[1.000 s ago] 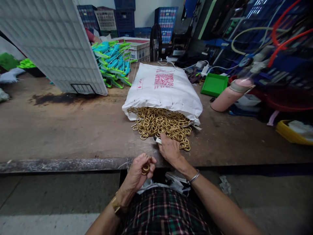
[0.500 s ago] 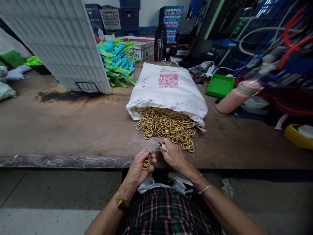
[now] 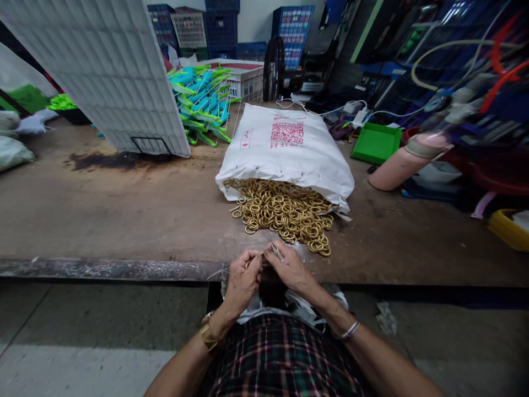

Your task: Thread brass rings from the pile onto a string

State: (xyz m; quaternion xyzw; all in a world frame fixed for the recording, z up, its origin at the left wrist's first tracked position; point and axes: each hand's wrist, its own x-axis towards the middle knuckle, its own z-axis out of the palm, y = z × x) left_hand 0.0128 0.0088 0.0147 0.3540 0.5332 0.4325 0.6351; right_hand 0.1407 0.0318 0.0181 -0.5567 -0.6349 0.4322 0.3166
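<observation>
At the near edge of the bench (image 3: 124,220), the left hand (image 3: 242,281) is curled closed around gold metal, a held ring (image 3: 247,264) showing at its fingers; how many it grips is hidden. The right hand (image 3: 292,269) is closed on a small blade-like tool (image 3: 277,252), its fingertips meeting the left hand's or nearly so; which, I cannot tell.

Just beyond the hands lies the pile of rings (image 3: 289,215), spilling from the near, open mouth of the white sack (image 3: 287,146). The sack lies flat behind the pile, filling the middle of the bench.

To the right are a yellow tub (image 3: 509,230), a tilted pink bottle (image 3: 394,167) and, just beyond it, a green tray (image 3: 377,142). On the left, a tall grey panel (image 3: 119,77) leans and blocks part of the far left side. Blue and green plastic pieces (image 3: 202,105) are heaped between panel and sack. Farther back stand a black fan (image 3: 274,69) and stacked crates (image 3: 221,30); an orange hose (image 3: 505,76) hangs far right, blurred.
</observation>
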